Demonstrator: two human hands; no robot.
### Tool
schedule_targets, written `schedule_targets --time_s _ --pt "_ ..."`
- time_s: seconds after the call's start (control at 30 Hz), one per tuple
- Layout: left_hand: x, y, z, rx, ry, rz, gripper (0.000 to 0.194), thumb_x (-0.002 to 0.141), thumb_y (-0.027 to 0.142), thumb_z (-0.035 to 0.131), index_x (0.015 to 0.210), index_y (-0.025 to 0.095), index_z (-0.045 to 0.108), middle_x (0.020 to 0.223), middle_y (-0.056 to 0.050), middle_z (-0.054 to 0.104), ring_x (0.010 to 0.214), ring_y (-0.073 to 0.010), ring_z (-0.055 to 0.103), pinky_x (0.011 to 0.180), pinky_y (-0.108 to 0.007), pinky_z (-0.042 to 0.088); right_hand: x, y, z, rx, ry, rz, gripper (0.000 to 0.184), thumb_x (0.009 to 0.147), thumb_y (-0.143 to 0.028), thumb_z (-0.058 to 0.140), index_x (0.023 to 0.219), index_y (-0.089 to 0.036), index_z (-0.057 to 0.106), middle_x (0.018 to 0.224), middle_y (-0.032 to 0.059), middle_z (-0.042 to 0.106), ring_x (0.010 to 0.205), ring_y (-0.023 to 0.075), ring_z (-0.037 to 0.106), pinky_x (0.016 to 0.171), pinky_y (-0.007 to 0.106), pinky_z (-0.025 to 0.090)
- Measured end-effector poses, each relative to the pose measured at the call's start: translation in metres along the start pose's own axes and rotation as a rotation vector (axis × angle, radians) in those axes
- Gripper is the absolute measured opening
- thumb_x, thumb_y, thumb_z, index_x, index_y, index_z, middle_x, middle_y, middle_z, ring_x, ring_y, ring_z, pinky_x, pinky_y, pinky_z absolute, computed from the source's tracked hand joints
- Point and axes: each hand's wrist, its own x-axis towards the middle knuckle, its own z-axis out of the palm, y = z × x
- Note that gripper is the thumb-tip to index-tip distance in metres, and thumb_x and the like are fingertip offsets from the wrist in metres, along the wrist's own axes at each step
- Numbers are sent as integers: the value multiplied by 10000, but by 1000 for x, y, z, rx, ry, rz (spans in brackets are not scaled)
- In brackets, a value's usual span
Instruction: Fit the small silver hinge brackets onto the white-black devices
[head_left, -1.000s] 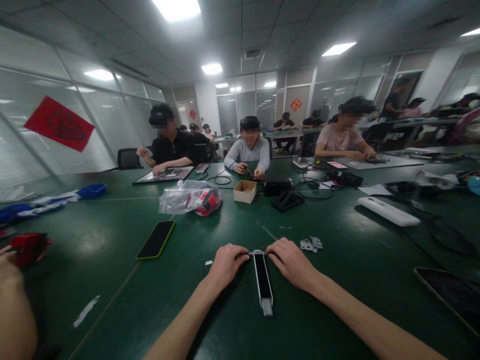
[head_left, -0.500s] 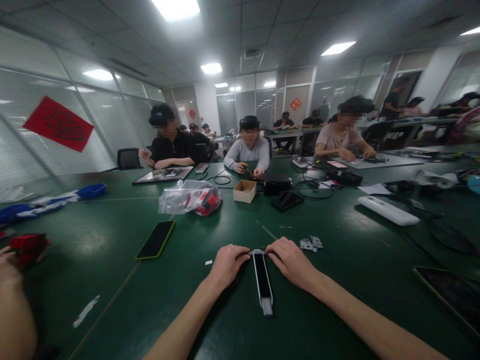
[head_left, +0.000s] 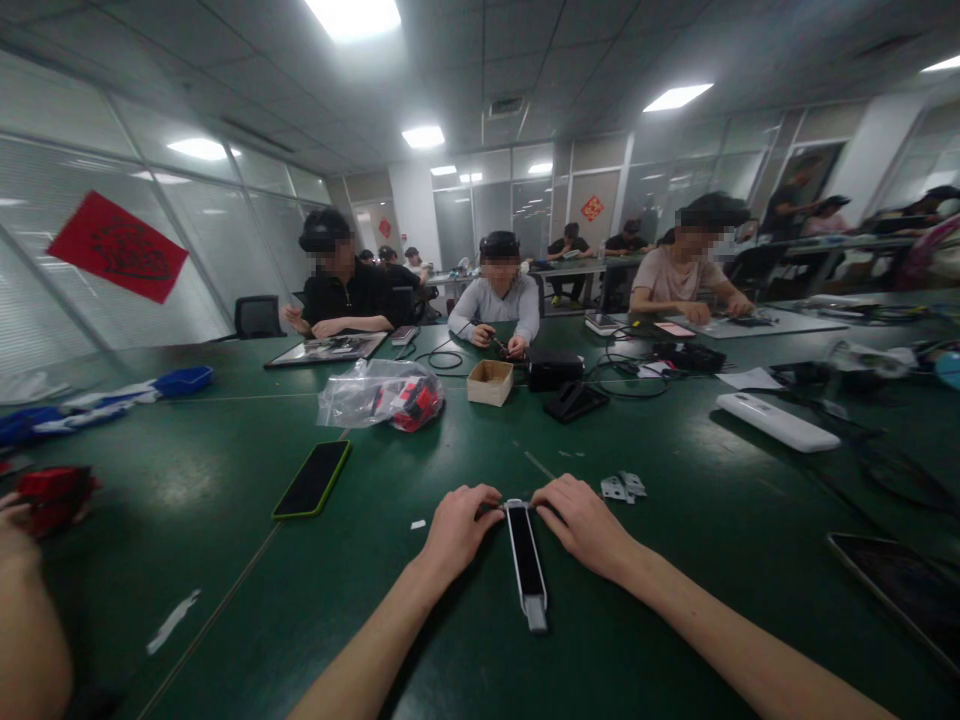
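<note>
A long narrow black device with a white rim [head_left: 526, 562] lies on the green table [head_left: 225, 500], pointing away from me. My left hand [head_left: 459, 525] rests at its far end on the left side, fingers curled and pinched against that end. On the right side of the same end sits my right hand [head_left: 581, 522], fingers also curled onto it. Whatever small part sits between the fingertips is too small to make out. Small grey metal pieces [head_left: 622, 488] lie just right of my right hand.
A green-cased phone [head_left: 312, 479] lies to the left, a plastic bag with red parts [head_left: 382, 394] and a cardboard box [head_left: 490, 382] beyond. A white bar [head_left: 776, 421] and cables lie right, a tablet [head_left: 900, 590] near right. Another person's arm [head_left: 26, 600] is at far left; three people sit opposite.
My left hand has shifted slightly rightward, closer against the device's far end. The rest is unchanged.
</note>
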Motion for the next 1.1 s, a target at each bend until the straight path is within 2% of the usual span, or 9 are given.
schedule_targets --time_s 0.37,0.57,1.1 --pt "-1 2 -4 91 -19 24 203 819 289 622 1014 233 614 958 -4 666 897 -181 572 771 -294 399 -1 0 0 20 -15 7 155 887 -187 462 945 -183 606 916 69 631 854 204 539 728 358 447" --pt "-2 5 -11 149 -52 38 113 831 272 580 921 218 624 917 -18 652 870 -194 565 740 -304 383 -1 1 -1 32 -36 43 154 879 -188 476 958 -171 606 935 75 628 851 198 536 725 354 452" --pt "-1 -3 -4 135 -25 104 150 889 275 518 953 233 647 925 -15 660 875 -176 566 767 -294 390 3 0 4 51 18 4 145 903 -220 470 921 -181 608 904 53 639 851 181 544 738 325 437"
